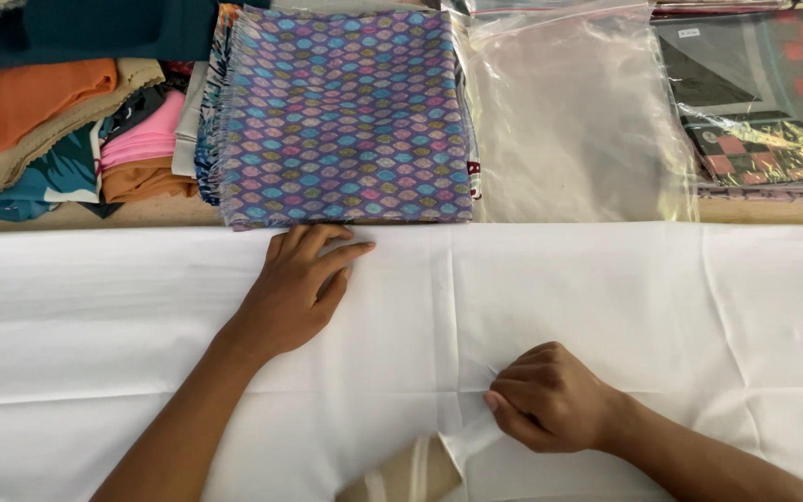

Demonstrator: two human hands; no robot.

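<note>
At the near edge of the surface, a small tan patch with pale stripes [408, 476] shows where the large white cotton sheet [606, 307] is lifted at a corner; just beyond it the right hand [550, 398] is curled closed, its fingers pinching a fold of that white sheet so that short creases radiate from the grip; the cloth itself is plain, smooth and bright, spread flat from the left edge to the right edge, with one vertical fold line running down its middle and fainter horizontal creases across it; farther in, the left hand [301, 288] lies open and flat, palm down, fingers together and pressing the sheet near its far hem; its fingertips almost reach the folded stack of fabric printed with small purple, blue and yellow lozenges [346, 116], which sits just past the sheet, its frayed edge turned left; to the right of that stack lies a clear, crinkled plastic bag [573, 112], and beyond it, toward the far right corner, a bagged fabric with red and dark checks [773, 102]; at the far left corner rests a loose heap of folded cloths in orange, beige, pink and teal [58, 121].
</note>
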